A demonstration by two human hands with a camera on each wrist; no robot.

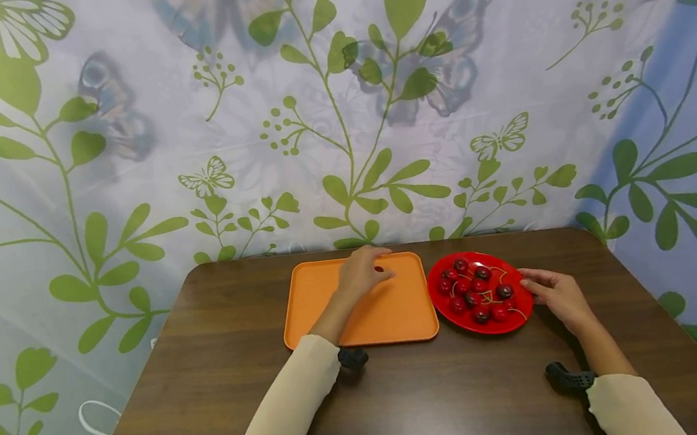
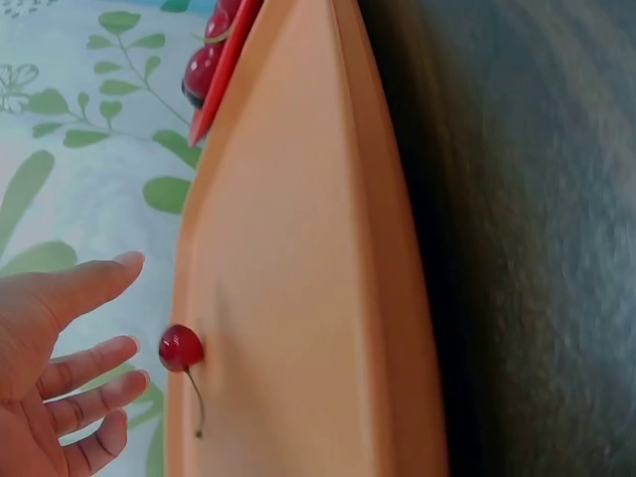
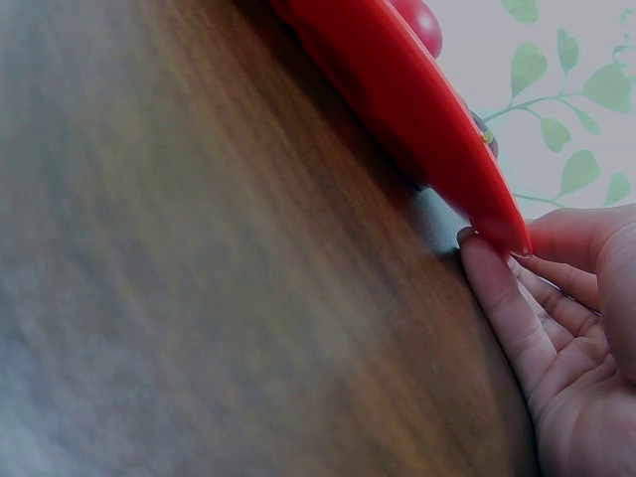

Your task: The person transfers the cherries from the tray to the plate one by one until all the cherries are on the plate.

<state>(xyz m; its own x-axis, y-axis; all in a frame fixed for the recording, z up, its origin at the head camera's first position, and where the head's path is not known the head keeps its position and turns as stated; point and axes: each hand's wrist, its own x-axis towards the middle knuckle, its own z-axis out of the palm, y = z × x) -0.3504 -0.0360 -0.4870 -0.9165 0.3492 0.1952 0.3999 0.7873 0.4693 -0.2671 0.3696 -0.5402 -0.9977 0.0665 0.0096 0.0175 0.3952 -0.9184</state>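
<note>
My left hand is over the far part of an orange tray, fingers spread and nothing between them. Just beside its fingertips, one dark red cherry with a green stem lies on the tray. At the tray's right stands a round red plate full of cherries, several with stems. My right hand pinches this plate's right rim between thumb and fingers. The right wrist view shows the rim between the thumb below and the fingers above.
A brown wood-grain table carries the tray and plate, which sit side by side near its far edge. Behind it hangs a pale curtain printed with green leaves and butterflies. Dark wrist devices sit on both arms.
</note>
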